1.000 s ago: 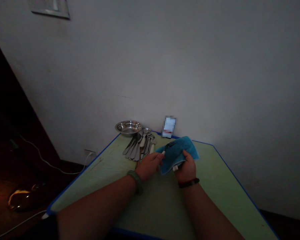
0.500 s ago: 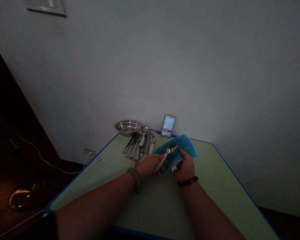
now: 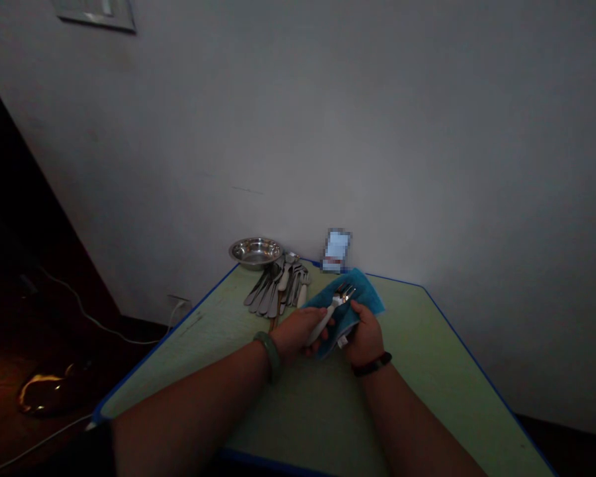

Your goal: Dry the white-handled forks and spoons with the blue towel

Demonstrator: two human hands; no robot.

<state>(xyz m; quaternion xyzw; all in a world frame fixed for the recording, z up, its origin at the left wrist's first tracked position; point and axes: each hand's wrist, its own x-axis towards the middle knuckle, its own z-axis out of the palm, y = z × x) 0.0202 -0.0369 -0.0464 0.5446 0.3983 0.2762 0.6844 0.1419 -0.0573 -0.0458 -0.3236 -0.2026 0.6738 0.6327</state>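
Note:
My left hand (image 3: 305, 329) is closed round the pale handle of a fork (image 3: 324, 320), whose metal tines point up and to the right. Under and behind the tines lies a blue cloth (image 3: 365, 289) with a small white tag. My right hand (image 3: 366, 334) grips this cloth at its right side, thumb on top close to the tines. Left of the cloth, several knives, spoons and forks (image 3: 265, 301) lie fanned out in a pile, some with pale handles. Part of the cloth is hidden behind my hands.
A shiny metal bowl (image 3: 256, 252) stands at the table's back left corner. A phone (image 3: 336, 250) with a lit screen leans against the wall. The green table (image 3: 397, 397) has a blue edge. A white cable (image 3: 99, 326) hangs at the left.
The cloth and my right hand have shifted slightly left against the fork. My left hand still holds the handle. The view has moved a little.

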